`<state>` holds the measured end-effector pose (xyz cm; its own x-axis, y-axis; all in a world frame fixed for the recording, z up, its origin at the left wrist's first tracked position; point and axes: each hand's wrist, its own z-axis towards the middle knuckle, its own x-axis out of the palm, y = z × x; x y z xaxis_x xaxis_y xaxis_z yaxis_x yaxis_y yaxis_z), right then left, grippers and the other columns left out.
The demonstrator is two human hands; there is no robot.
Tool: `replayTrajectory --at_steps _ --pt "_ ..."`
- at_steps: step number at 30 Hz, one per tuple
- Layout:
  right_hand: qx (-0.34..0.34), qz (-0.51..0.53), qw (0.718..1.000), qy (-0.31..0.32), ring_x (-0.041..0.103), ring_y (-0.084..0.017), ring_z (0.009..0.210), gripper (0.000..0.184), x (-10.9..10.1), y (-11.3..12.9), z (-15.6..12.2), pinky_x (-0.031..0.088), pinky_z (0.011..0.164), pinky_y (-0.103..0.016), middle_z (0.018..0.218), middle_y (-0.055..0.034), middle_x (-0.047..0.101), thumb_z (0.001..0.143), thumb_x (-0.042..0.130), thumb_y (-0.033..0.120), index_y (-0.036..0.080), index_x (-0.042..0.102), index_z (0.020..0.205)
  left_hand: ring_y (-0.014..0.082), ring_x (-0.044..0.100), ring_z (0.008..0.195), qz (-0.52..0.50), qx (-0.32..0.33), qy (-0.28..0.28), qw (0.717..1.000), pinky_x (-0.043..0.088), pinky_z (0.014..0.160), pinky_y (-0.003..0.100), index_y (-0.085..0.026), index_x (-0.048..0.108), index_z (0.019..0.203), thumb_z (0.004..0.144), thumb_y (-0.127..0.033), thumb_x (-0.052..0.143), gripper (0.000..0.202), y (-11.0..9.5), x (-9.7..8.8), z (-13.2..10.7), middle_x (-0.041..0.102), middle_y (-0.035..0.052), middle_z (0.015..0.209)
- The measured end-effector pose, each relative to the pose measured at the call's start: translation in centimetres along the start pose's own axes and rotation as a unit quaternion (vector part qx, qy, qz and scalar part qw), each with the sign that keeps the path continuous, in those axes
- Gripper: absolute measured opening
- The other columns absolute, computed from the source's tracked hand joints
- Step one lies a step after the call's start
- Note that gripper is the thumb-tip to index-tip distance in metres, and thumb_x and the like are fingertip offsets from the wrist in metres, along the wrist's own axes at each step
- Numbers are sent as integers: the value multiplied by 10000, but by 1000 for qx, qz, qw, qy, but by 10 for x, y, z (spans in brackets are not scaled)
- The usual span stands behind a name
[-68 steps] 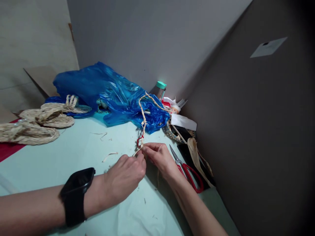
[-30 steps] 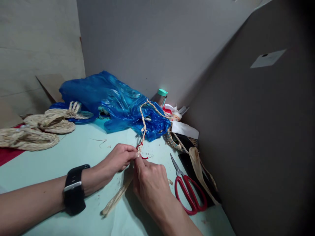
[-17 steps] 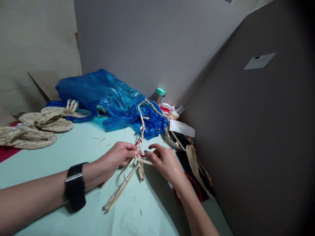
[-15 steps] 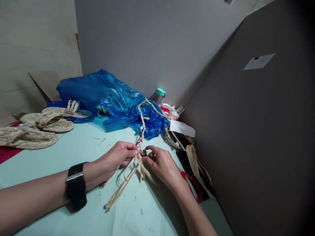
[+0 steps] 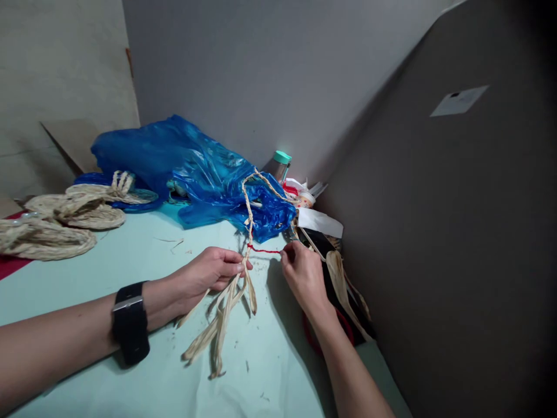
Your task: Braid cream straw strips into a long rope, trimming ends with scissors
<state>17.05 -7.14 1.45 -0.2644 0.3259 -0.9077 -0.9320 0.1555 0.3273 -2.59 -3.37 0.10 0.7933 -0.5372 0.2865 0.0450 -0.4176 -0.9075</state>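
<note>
A thin braided cord (image 5: pixel 248 200) of pale dried plant fibre runs from the blue plastic bag down to my left hand (image 5: pixel 213 270), whose fingers pinch it near its lower end. Below that grip, loose flat strips (image 5: pixel 223 325) of the fibre fan out over the table. Just above my left fingertips, red yarn (image 5: pixel 265 251) is tied around the braid. It stretches taut to the right, its other end pinched in my right hand (image 5: pixel 304 270). A black-strapped watch sits on my left wrist.
The blue plastic bag (image 5: pixel 174 168) lies at the back, before a grey partition. Woven fibre slippers (image 5: pixel 56 241) rest at the left. A green-capped bottle (image 5: pixel 281 162), a white strip (image 5: pixel 319 222) and red scissor-like handles (image 5: pixel 308 334) are to the right. Bits of fibre litter the pale green tabletop (image 5: pixel 143 383).
My right hand has moved right and up, away from the braid, drawing the red yarn out straight. My left hand stays on the braid, and the loose strips have shifted.
</note>
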Motion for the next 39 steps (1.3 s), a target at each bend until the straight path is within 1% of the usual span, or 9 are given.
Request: replayTrajectory --at_steps 8,12,14,16,20,26,32,36,39 --pt "15 -11 1000 -3 641 -218 762 168 12 -4 7 382 655 -285 837 -112 702 884 517 189 142 651 976 17 208 462 2 -14 -2 1000 67 469 226 -100 627 770 674 -254 717 202 2 0 1 454 -46 635" --pt "-50 11 999 -17 628 -230 918 328 12 5 1 416 749 -296 1027 -126 680 863 506 133 136 558 1186 23 180 455 28 2 -1 1000 47 466 240 -91 643 800 710 -248 689 186 2 0 0 403 -69 593" --pt "-81 55 994 -44 611 -235 951 295 6 12 -5 419 788 -311 1082 -140 657 874 478 135 131 578 1152 24 184 458 40 11 3 999 49 465 247 -89 645 814 717 -247 681 188 2 0 0 423 -59 617" --pt "-82 133 988 -14 615 -215 870 220 0 20 -13 422 768 -304 995 -113 676 909 464 195 143 625 1049 26 197 470 44 18 14 999 62 467 250 -91 644 824 720 -248 679 191 2 0 -1 452 -44 660" --pt "-58 334 922 187 590 -171 753 244 1 32 -24 419 678 -261 820 -40 662 917 514 362 169 641 995 40 202 487 59 39 22 997 88 477 254 -112 639 832 745 -260 664 174 3 0 -1 449 -53 655" --pt "15 481 831 281 455 -118 595 190 12 37 -27 360 544 -229 676 27 487 876 545 359 172 580 891 64 278 510 104 58 6 993 159 497 240 -146 674 834 789 -294 619 164 3 6 -8 544 -39 648" --pt "-16 411 871 270 375 -104 532 203 10 33 -22 301 524 -230 594 45 432 890 542 353 169 627 877 108 462 612 108 67 -23 992 300 554 233 -139 628 848 723 -226 607 153 3 8 -8 599 -12 711" --pt "-17 358 905 229 418 -111 546 220 14 30 -19 309 541 -234 574 26 491 886 535 317 165 620 752 124 476 595 186 109 -66 974 337 576 247 -170 559 923 719 -242 621 224 9 1 -3 535 -60 631" --pt "-24 319 923 216 433 -110 543 263 14 31 -19 309 544 -233 561 12 537 870 531 271 170 557 629 150 517 631 286 131 -77 946 353 594 265 -177 573 863 741 -267 605 155 4 -4 -2 583 -32 658"
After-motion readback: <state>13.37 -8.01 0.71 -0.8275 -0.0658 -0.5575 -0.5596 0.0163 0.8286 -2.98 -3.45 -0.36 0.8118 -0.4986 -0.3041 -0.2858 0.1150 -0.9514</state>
